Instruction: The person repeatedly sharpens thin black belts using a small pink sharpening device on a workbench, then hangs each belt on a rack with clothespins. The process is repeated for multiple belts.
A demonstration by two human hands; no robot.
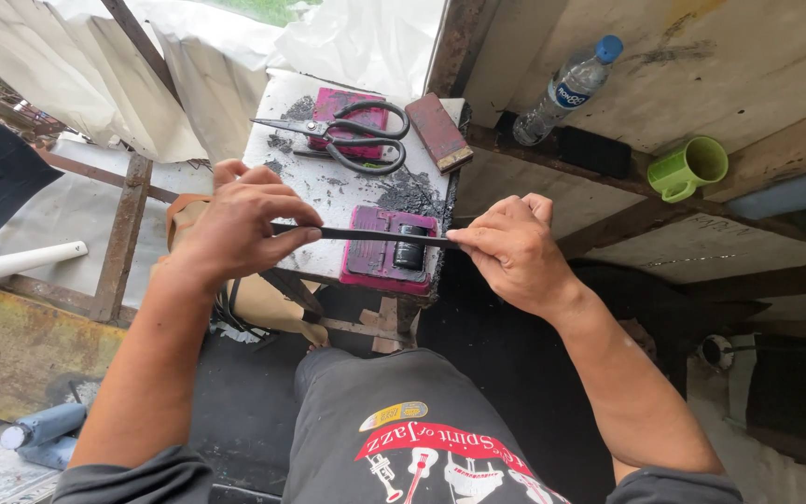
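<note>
Strip (366, 233) stretched level, long axis left to right, over small table (277, 117), above magenta block (366, 254). Left hand (240, 224) pinches one end, right hand (515, 247) pinches other; fingers pressed tight, both equally near. One strip, one scissors (352, 135), three blocks, one bottle (566, 89), one mug (687, 168).

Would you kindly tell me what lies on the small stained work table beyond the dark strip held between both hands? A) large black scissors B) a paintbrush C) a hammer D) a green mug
A: large black scissors lie on the work table, beyond the dark strip stretched between the left hand and right hand.
</note>
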